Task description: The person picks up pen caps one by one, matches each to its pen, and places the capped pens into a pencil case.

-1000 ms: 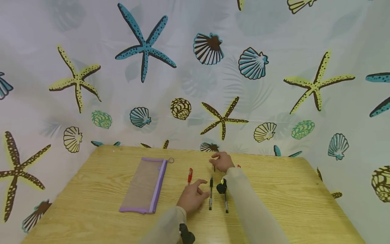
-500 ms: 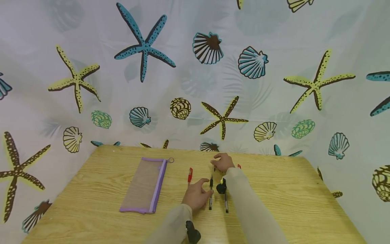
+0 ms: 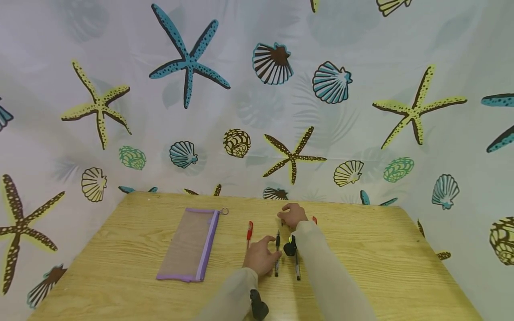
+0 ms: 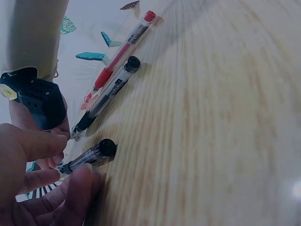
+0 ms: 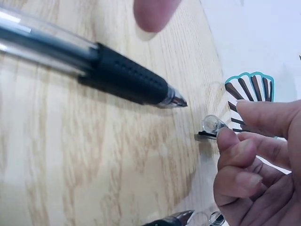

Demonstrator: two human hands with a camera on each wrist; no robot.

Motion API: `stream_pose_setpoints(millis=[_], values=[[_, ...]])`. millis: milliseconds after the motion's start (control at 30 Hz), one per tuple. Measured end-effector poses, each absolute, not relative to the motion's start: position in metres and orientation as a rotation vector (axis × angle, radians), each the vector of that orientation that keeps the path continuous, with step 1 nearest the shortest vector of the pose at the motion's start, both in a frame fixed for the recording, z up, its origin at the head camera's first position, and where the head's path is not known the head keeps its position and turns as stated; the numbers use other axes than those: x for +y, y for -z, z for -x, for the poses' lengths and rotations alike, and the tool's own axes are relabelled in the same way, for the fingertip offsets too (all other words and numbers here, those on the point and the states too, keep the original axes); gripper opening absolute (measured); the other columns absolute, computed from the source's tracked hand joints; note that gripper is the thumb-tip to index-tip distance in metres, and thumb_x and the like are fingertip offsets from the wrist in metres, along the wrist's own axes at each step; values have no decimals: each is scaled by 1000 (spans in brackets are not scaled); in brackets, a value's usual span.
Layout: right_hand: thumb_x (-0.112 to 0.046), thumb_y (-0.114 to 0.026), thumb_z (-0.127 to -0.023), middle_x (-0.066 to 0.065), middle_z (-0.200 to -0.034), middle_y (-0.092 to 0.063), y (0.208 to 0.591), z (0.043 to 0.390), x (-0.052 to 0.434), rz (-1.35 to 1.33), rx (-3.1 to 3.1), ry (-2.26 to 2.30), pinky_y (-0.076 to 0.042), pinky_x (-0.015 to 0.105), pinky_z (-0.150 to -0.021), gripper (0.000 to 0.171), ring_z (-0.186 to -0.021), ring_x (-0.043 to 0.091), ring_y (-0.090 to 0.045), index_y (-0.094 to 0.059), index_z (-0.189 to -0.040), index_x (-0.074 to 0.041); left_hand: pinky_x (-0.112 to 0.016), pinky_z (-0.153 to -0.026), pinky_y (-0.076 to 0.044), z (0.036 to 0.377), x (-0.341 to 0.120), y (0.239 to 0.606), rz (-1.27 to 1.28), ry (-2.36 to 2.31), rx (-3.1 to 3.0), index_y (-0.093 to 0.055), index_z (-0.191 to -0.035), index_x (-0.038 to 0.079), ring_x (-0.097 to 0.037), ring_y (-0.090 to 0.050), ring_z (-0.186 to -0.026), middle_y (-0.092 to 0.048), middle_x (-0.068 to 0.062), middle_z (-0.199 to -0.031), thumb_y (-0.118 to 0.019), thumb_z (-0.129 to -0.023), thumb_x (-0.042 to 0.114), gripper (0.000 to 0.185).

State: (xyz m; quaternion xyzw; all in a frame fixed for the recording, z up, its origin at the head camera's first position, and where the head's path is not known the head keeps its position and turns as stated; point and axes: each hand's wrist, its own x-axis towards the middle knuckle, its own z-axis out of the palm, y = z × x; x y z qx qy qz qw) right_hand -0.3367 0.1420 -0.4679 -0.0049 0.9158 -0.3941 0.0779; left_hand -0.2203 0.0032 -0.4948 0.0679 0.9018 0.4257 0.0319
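A black pen (image 3: pixel 277 256) lies uncapped on the wooden table (image 3: pixel 361 249); its rubber grip and bare tip (image 5: pixel 176 100) show in the right wrist view. My left hand (image 3: pixel 270 250) pinches this pen's barrel (image 4: pixel 89 157) between thumb and fingers. Beyond the pen's tip, my right hand (image 3: pixel 286 217) pinches a small clear pen cap (image 5: pixel 211 126), held just above the wood and apart from the tip.
A second black pen (image 3: pixel 297 266) lies to the right of the first, a red pen (image 3: pixel 249 232) to its left, another red pen (image 3: pixel 314 219) by my right wrist. A purple-edged mesh pencil case (image 3: pixel 188 245) lies at the left. A shell-print curtain stands behind the table.
My left hand has slid right and taken the black pen between its fingers. My right hand has stayed beyond the pen's tip with the cap, shifting only slightly.
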Motion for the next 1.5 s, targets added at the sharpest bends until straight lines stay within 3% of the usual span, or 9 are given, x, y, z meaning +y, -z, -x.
stream_pose_setpoints(millis=[333, 633, 733, 867, 1067, 1367, 1500], values=[[-17, -59, -96, 15, -83, -69, 470, 337, 138, 5, 2765, 1139, -46, 31, -59, 39, -65, 20, -61, -55, -126, 7, -32, -58, -51, 221, 5, 498, -185, -1243, 2859, -60, -121, 5, -8, -50, -37, -54, 9, -46, -73, -85, 20, 41], [-17, -64, -93, 21, -108, -64, 480, 340, 137, -32, 2807, 1116, -51, 38, -67, 32, -82, 27, -62, -62, -114, 5, -30, -52, -48, 221, 4, 499, -186, -1206, 2872, -61, -120, 7, -7, -52, -39, -56, 9, -50, -72, -84, 20, 39], [-15, -66, -91, 18, -101, -64, 483, 342, 138, -43, 2794, 1133, -50, 34, -61, 25, -77, 24, -60, -63, -107, 4, -30, -52, -48, 221, 5, 499, -179, -1200, 2877, -62, -118, 7, -7, -52, -39, -57, 8, -51, -73, -84, 19, 38], [-13, -66, -90, 12, -79, -63, 484, 344, 139, -55, 2748, 1174, -44, 29, -49, 14, -57, 17, -54, -64, -88, 1, -29, -49, -45, 222, 7, 498, -163, -1171, 2900, -64, -115, 6, -7, -52, -44, -58, 6, -55, -74, -83, 19, 36], [-12, -65, -91, 0, -50, -45, 485, 343, 139, -40, 2716, 1200, -36, 27, -41, 36, -41, 11, -39, -51, -58, -11, -28, -46, -41, 223, 9, 497, -134, -1122, 2914, -68, -109, 5, -8, -51, -47, -58, 5, -58, -75, -82, 20, 31], [-9, -61, -89, -2, -42, -41, 488, 342, 140, -25, 2748, 1177, -36, 28, -41, 43, -37, 11, -37, -47, -49, -14, -37, -62, -53, 224, 9, 498, -108, -1085, 2921, -74, -94, 7, -18, -63, -68, -69, -4, -86, -76, -80, 21, 20], [-8, -60, -88, -1, -42, -42, 488, 343, 141, -34, 2741, 1182, -35, 27, -40, 41, -37, 11, -38, -48, -49, -14, -38, -64, -53, 225, 10, 496, -83, -1072, 2913, -74, -91, 9, -19, -65, -71, -70, -3, -85, -77, -79, 23, 19]])
